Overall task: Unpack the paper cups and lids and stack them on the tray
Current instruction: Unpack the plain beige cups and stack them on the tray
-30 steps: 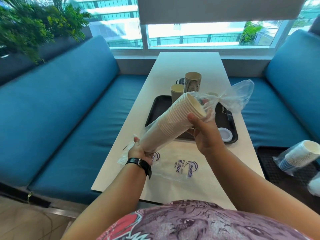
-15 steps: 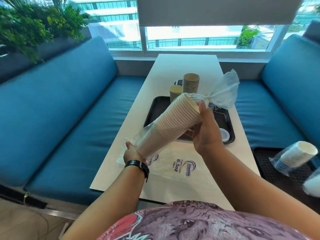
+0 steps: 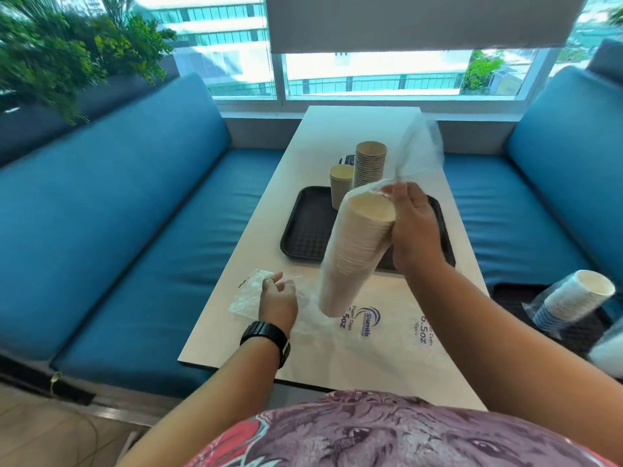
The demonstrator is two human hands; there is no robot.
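At frame centre, the left hand (image 3: 278,299) pinches crinkled clear plastic (image 3: 249,294) on the white bench (image 3: 337,352); the right hand (image 3: 413,227) grips a tilted, ribbed sleeve of paper cups (image 3: 354,261) above the black textured tray (image 3: 310,230), kraft cup stacks (image 3: 369,163) beyond.

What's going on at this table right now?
A person is unpacking paper cups. The right hand grips the top of a bagged stack of white cups, held tilted above the table, with the loose bag end sticking up. The left hand is down by the bag's lower end; whether it grips the plastic is unclear. On the black tray stand a tall brown cup stack and a shorter one.
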